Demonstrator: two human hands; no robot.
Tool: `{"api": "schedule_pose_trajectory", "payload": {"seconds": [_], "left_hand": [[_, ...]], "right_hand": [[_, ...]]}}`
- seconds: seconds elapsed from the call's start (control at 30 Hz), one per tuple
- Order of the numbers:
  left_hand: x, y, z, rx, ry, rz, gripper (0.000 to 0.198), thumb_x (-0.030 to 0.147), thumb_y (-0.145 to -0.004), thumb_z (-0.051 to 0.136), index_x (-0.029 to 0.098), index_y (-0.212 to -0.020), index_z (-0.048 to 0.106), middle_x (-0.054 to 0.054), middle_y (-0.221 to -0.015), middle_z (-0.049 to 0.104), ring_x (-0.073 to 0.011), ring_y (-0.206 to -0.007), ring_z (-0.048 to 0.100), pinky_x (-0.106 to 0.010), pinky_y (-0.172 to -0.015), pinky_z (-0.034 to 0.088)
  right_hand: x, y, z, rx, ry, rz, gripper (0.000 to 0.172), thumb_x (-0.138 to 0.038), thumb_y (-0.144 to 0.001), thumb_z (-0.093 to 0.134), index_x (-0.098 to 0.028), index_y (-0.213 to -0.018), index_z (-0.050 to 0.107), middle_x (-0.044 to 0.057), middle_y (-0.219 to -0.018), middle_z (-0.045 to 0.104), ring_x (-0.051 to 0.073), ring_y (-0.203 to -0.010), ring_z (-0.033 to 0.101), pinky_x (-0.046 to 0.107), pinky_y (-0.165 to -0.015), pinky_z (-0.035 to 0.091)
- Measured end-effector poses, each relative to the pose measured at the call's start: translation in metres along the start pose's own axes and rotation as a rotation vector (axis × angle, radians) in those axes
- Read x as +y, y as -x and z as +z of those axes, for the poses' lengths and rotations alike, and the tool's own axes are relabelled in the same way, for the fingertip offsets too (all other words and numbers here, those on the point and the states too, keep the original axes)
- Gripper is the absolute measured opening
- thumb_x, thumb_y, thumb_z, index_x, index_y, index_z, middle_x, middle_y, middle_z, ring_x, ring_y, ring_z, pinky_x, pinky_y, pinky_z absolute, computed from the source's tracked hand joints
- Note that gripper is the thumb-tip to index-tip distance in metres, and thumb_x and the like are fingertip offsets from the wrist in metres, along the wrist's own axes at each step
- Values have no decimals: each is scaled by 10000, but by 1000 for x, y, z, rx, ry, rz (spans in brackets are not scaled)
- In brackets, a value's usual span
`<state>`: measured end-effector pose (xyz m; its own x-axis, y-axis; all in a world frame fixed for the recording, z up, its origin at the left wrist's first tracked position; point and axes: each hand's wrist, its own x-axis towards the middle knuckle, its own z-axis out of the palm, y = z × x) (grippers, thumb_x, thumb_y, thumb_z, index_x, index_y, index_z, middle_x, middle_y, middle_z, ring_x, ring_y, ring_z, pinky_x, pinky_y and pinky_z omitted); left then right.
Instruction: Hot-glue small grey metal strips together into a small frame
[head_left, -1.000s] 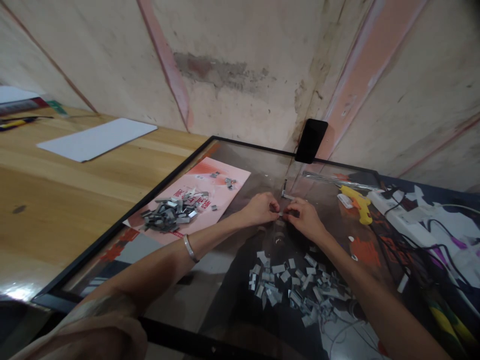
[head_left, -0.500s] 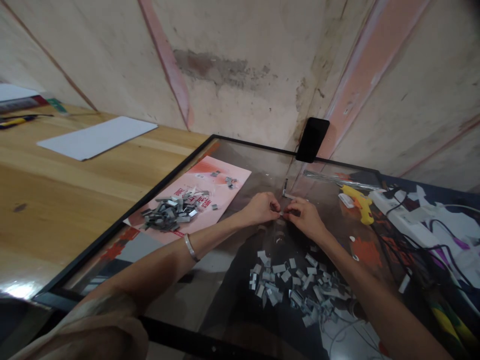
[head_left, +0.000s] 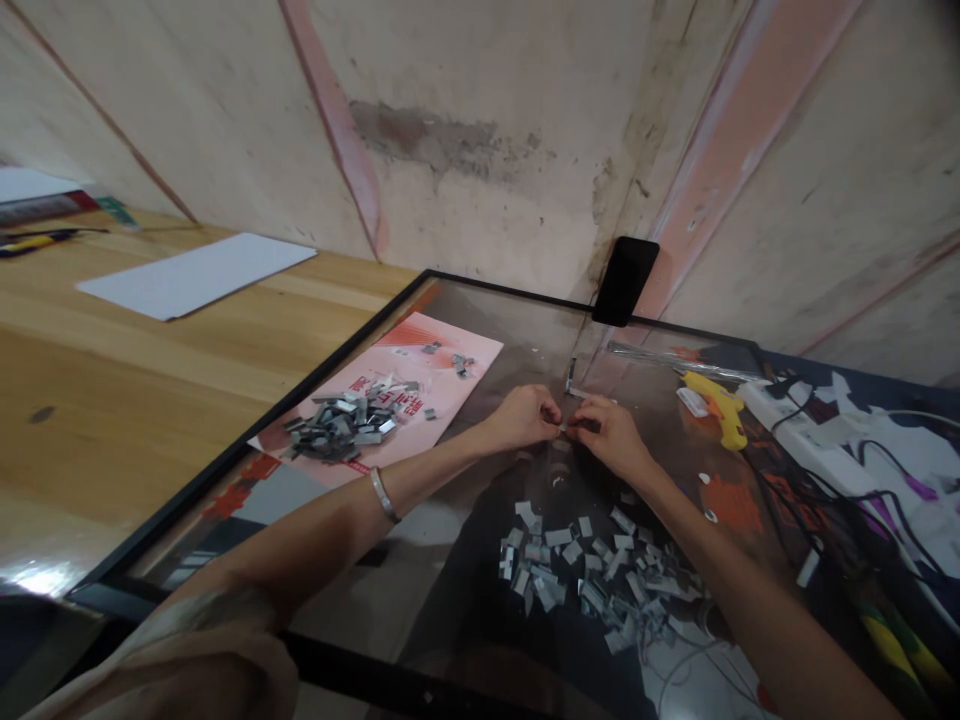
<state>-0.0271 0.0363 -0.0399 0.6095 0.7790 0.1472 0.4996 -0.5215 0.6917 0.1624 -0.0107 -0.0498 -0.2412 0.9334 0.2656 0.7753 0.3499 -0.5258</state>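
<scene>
My left hand and my right hand meet over the glass table top, fingertips pinched together on one small metal clip held between them. A silver bangle sits on my left wrist. Below my hands lies a loose scatter of several small grey metal clips. To the left, a second pile of the grey clips rests on a pink printed sheet.
A black phone leans against the wall behind the glass. A yellow glue gun, a white power strip and tangled cables lie at right. A wooden table with a white sheet is at left.
</scene>
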Motion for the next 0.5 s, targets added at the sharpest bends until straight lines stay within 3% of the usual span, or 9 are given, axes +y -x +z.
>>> {"api": "schedule_pose_trajectory", "payload": {"seconds": [0.5], "left_hand": [[-4, -1, 2, 6, -35, 21, 183, 226, -633, 624, 149, -764, 725, -24, -773, 656, -105, -637, 543, -212, -581, 385]], "right_hand": [[-4, 0, -5, -53, -4, 3, 112, -180, -752, 601, -210, -815, 689, 52, -918, 638, 193, -879, 560, 328, -798, 404]]}}
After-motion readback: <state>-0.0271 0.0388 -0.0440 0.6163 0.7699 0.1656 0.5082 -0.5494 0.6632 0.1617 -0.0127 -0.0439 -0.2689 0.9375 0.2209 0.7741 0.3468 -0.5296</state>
